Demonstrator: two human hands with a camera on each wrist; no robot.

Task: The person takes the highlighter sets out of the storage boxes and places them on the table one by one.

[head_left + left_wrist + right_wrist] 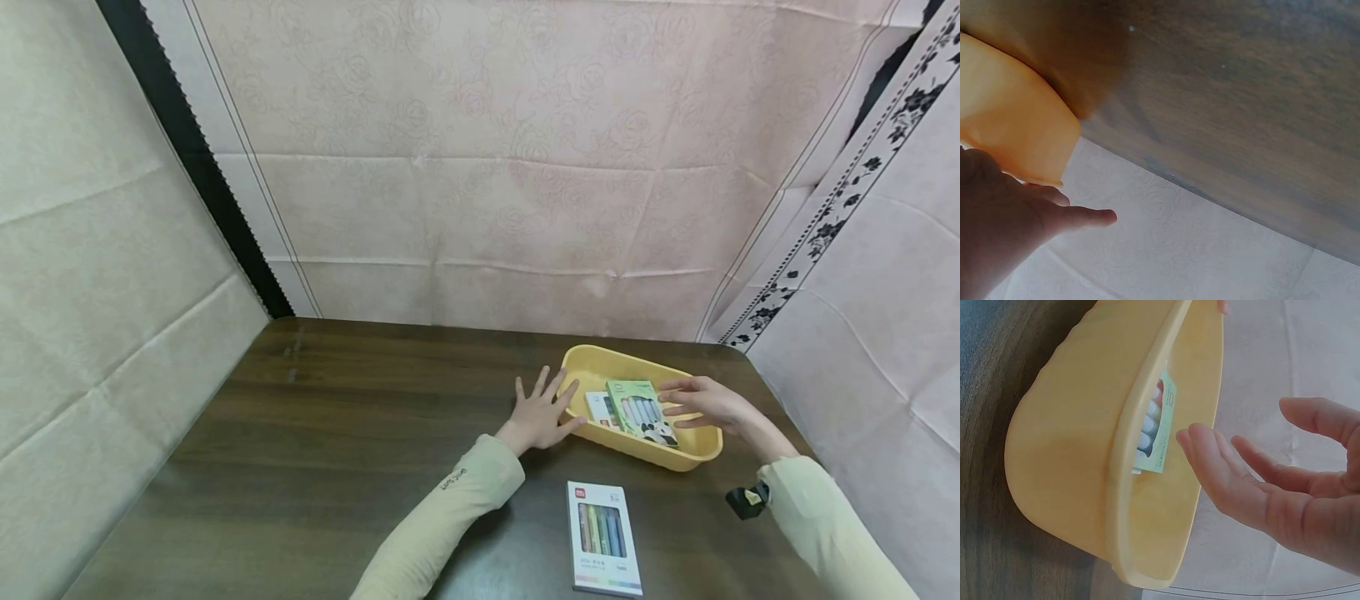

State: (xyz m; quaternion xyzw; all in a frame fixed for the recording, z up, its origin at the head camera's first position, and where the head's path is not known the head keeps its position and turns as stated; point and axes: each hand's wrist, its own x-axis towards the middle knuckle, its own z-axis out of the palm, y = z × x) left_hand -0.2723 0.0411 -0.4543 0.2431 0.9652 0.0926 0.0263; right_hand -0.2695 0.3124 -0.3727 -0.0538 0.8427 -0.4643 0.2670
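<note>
A yellow plastic basket [633, 447] stands on the table toward the right. Inside lie a green box [637, 402] with a row of pens and a panda printed on its front, and a smaller white box [599, 408], partly covered by the green one. My left hand [538, 418] is at the basket's left end, fingers spread over the rim and holding nothing. Over the right end is my right hand [701, 402], its fingers loosely bent and empty. In the right wrist view, the fingertips hover above the opening, beside the green box [1164, 425].
A white box [606, 537] with a window showing coloured pens lies on the brown wooden table [337, 458] in front of the basket. Pale patterned cloth [480, 208] hangs behind and on both sides. A small black device [747, 502] is strapped at the right wrist.
</note>
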